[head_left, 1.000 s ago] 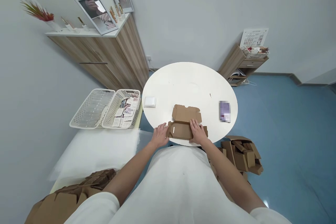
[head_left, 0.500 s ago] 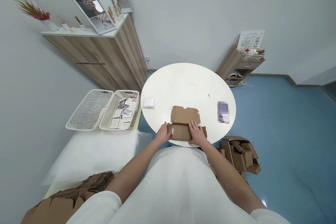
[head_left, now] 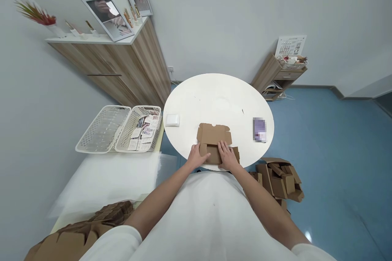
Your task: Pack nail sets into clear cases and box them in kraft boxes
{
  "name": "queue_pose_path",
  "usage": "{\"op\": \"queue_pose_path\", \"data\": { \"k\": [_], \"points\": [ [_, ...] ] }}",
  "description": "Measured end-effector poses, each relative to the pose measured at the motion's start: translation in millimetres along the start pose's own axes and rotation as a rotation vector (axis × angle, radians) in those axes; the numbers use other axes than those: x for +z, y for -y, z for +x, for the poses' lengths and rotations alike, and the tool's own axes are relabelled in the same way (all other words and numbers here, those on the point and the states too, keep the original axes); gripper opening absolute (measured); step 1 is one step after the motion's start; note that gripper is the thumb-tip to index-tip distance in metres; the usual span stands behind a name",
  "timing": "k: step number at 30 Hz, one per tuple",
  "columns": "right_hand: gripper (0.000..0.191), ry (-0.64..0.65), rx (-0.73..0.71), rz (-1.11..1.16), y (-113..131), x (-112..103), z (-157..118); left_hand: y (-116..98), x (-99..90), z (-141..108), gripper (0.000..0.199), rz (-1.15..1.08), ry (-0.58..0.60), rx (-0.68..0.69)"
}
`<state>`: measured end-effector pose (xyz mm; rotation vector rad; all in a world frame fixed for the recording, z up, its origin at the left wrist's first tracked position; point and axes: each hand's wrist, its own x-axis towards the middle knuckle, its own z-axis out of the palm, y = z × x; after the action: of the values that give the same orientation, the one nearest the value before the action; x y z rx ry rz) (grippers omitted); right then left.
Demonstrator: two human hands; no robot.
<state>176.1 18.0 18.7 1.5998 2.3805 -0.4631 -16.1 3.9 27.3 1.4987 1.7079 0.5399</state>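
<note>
A partly folded brown cardboard box [head_left: 214, 134] lies at the near edge of the white oval table [head_left: 214, 94], its lid panel spread flat away from me. My left hand [head_left: 197, 157] grips the box's left end, the thumb pressed on a flap that is folded inward. At the right side, my right hand [head_left: 227, 156] holds the tray part, fingers over its far wall and thumb at the near wall. The right end flap sticks out beyond that hand.
A small white stack [head_left: 172, 120] and a blurred purple packet [head_left: 259, 129] lie on the table. Left are two white baskets [head_left: 139, 129] of cards and clear packs, translucent sheets [head_left: 122, 173] and flat cardboard [head_left: 67, 242]. A carton of folded boxes [head_left: 283, 181] stands on the floor right.
My left hand has moved right and folded the box's left end inward. My right hand stays on the right part of the box.
</note>
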Motion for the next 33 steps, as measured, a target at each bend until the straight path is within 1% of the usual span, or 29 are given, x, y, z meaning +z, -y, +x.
{"op": "queue_pose_path", "data": {
  "k": [2, 4, 6, 9, 14, 20, 24, 26, 28, 31, 33],
  "points": [
    [0.118, 0.009, -0.009, 0.002, 1, -1, -2, 4, -1.1, 0, 0.053, 0.062, 0.017, -0.009],
    [0.120, 0.028, -0.027, 0.012, 1, -2, -3, 10, -2.9, 0, 0.039, 0.173, 0.095, -0.039],
    [0.122, 0.056, -0.047, 0.029, 1, -5, -3, 14, -3.6, 0, 0.033, 0.262, 0.166, -0.076],
    [0.124, 0.112, -0.086, 0.063, -1, -10, -3, 16, -1.9, -2, 0.031, 0.321, 0.191, -0.116],
    [0.125, 0.189, -0.141, 0.112, -6, -18, -5, 11, 2.3, -3, 0.028, 0.419, 0.216, -0.203],
    [0.119, 0.224, -0.106, 0.135, -2, -20, -9, 6, 5.7, 1, 0.025, 0.468, 0.220, -0.271],
    [0.117, 0.207, -0.067, 0.147, 1, -19, -9, 4, 3.7, 1, 0.025, 0.466, 0.211, -0.263],
    [0.117, 0.198, -0.068, 0.147, 0, -19, -8, 5, -0.5, -2, 0.030, 0.455, 0.213, -0.236],
    [0.118, 0.198, -0.075, 0.140, -2, -20, -7, 6, -6.6, -7, 0.044, 0.420, 0.196, -0.186],
    [0.119, 0.218, -0.081, 0.118, -7, -24, -6, 6, -15.9, -14, 0.079, 0.352, 0.143, -0.055],
    [0.120, 0.237, -0.079, 0.095, -10, -28, -4, 4, -20.0, -16, 0.100, 0.346, 0.149, 0.046]
  ]
}}
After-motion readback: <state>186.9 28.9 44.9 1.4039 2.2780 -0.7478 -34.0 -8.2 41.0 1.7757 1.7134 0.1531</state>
